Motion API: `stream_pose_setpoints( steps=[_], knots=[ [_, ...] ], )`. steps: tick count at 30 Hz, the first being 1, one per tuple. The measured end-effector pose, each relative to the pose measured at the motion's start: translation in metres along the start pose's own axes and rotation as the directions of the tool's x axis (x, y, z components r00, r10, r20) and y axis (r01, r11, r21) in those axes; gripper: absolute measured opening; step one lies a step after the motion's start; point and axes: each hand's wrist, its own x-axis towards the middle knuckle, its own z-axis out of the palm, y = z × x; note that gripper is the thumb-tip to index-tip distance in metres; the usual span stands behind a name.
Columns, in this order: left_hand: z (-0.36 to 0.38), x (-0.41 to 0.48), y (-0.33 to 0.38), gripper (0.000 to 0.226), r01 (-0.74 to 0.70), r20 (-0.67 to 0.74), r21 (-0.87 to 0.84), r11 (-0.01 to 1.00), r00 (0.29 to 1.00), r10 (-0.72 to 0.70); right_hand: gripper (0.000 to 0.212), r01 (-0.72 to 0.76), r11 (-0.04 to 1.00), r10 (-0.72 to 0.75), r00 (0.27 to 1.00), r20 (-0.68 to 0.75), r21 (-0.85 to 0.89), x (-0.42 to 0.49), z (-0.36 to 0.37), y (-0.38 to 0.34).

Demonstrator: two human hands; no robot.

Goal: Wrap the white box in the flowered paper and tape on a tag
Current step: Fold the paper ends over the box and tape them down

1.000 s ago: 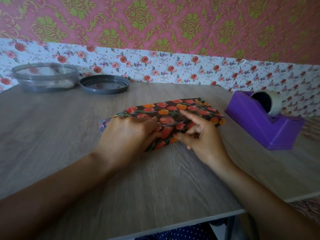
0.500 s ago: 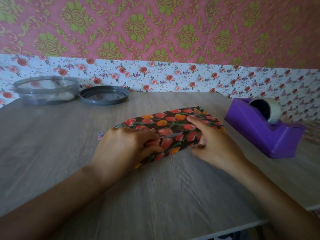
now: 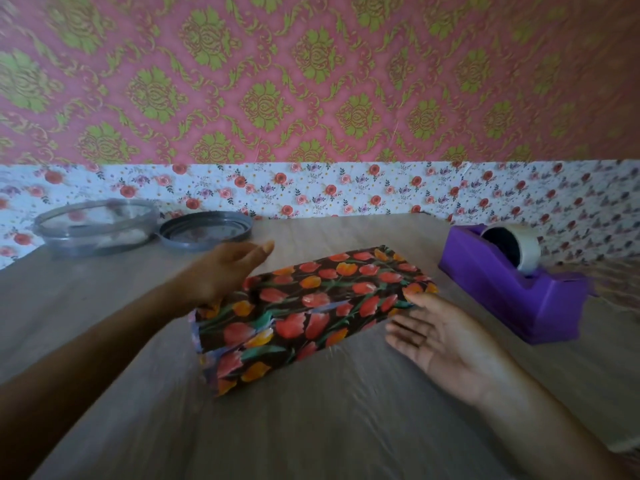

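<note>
The box wrapped in dark paper with red and orange tulips [image 3: 311, 306] lies at an angle in the middle of the wooden table [image 3: 346, 427]. A loose paper flap shows at its near-left end. My left hand [image 3: 225, 271] is flat, fingers straight, against the box's far-left side. My right hand [image 3: 443, 344] is spread with the palm up at the box's right end, and its thumb touches the corner. Neither hand closes around the box. No tag is in view.
A purple tape dispenser [image 3: 512, 292] with a roll of tape [image 3: 519, 247] stands to the right of the box. At the back left sit a clear plastic bowl [image 3: 93, 226] and its grey lid [image 3: 206, 230]. The flowered wall borders the table's far edge.
Both hands have come off the top of the box. The left hand moved to its far-left side and the right opened at its right end. The box has turned.
</note>
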Motion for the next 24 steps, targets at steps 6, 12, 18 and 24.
stream_pose_setpoints(
  steps=[6,12,18,24],
  knots=[
    [-0.001,0.019,0.012,0.08,0.248,0.202,-0.095,0.964,0.953,-0.226,0.009,0.043,0.997,-0.044,0.999,-0.013,-0.066,0.012,0.021,0.005],
    [0.025,0.025,0.022,0.076,0.327,0.308,-0.02,0.945,0.901,-0.306,0.024,-0.047,0.987,0.059,0.995,0.075,-0.153,0.017,0.04,0.015],
    [0.024,0.018,0.04,0.052,0.163,0.318,-0.404,0.9,0.947,-0.029,0.031,0.266,0.942,-0.208,0.941,0.267,-0.206,0.021,0.041,0.004],
    [-0.005,0.028,0.082,0.102,-0.382,-0.117,-0.498,0.778,0.919,0.377,0.105,0.697,0.689,-0.559,0.685,0.468,-0.197,0.031,0.054,-0.059]
  ],
)
